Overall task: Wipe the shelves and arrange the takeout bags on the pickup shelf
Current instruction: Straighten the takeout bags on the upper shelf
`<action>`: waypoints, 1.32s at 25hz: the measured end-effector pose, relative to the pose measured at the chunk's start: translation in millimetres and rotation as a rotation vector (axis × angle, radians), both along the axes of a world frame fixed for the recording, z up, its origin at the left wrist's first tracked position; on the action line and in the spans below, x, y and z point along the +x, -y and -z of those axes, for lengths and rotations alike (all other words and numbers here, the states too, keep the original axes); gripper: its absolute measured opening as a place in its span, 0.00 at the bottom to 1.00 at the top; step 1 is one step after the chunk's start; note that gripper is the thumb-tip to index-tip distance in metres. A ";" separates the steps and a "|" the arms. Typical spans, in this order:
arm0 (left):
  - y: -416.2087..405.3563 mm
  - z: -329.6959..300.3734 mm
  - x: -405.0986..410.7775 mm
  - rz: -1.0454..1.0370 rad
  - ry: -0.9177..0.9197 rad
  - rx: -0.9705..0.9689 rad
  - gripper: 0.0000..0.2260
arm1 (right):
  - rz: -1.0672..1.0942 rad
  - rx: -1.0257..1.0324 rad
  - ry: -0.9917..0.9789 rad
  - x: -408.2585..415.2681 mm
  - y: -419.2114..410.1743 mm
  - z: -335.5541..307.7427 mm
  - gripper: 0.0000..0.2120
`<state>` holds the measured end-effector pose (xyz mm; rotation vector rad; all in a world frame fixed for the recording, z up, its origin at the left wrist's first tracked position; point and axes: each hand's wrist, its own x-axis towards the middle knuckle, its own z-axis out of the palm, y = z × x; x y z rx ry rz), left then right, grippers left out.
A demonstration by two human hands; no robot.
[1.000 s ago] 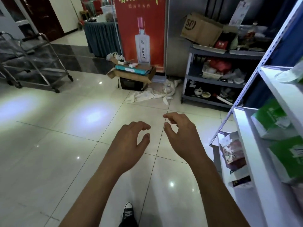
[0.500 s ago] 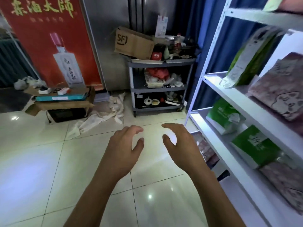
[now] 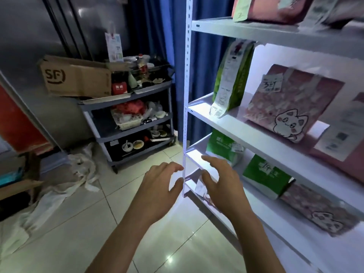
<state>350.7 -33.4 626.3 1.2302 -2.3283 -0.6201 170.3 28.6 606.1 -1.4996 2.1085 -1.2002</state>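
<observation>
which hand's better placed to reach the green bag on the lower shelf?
Right, probably. The right hand is empty, with relaxed fingers, and sits in front of the shelf beside the green bag. The left hand, also empty, is outside the shelf post.

Head view – looks forward and down, shelf rack [image 3: 256, 138] close at right

The room is dim, with a cool bluish cast. Bright light falls on the white shelf [image 3: 232, 125] boards near their left front corners — almost blown out. Glare spots shine on the glossy floor [image 3: 169, 259]. Bags toward the shelf's right edge smear with motion blur, and the wide lens bends the uprights.
</observation>
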 end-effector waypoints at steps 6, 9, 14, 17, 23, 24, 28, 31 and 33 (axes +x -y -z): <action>69.6 -22.4 -62.3 0.197 -0.035 -0.067 0.11 | 0.143 -0.010 -0.028 -44.4 28.6 -24.5 0.18; 100.7 -35.0 -91.1 0.313 -0.064 -0.069 0.10 | 0.253 -0.039 -0.046 -66.6 44.8 -39.8 0.17; 163.3 -56.6 -116.0 0.455 -0.099 -0.109 0.11 | 0.370 -0.011 -0.087 -74.9 88.2 -58.8 0.17; 203.6 -70.4 -117.0 0.525 -0.113 -0.113 0.12 | 0.445 -0.032 -0.137 -70.8 120.9 -74.8 0.17; 265.8 -94.7 -124.0 0.693 -0.166 -0.155 0.12 | 0.598 -0.049 -0.178 -55.9 160.0 -96.1 0.18; 271.7 -94.3 -125.7 0.730 -0.171 -0.156 0.12 | 0.633 -0.054 -0.174 -53.3 163.2 -97.0 0.18; 276.0 -87.3 -130.6 0.830 -0.149 -0.107 0.12 | 0.689 -0.037 -0.197 -44.6 163.7 -98.5 0.17; 279.0 -87.3 -133.6 0.858 -0.168 -0.119 0.11 | 0.722 -0.055 -0.222 -49.7 165.1 -104.7 0.17; 284.8 -90.0 -135.9 0.846 -0.202 -0.129 0.11 | 0.712 -0.063 -0.225 -56.3 169.2 -108.9 0.17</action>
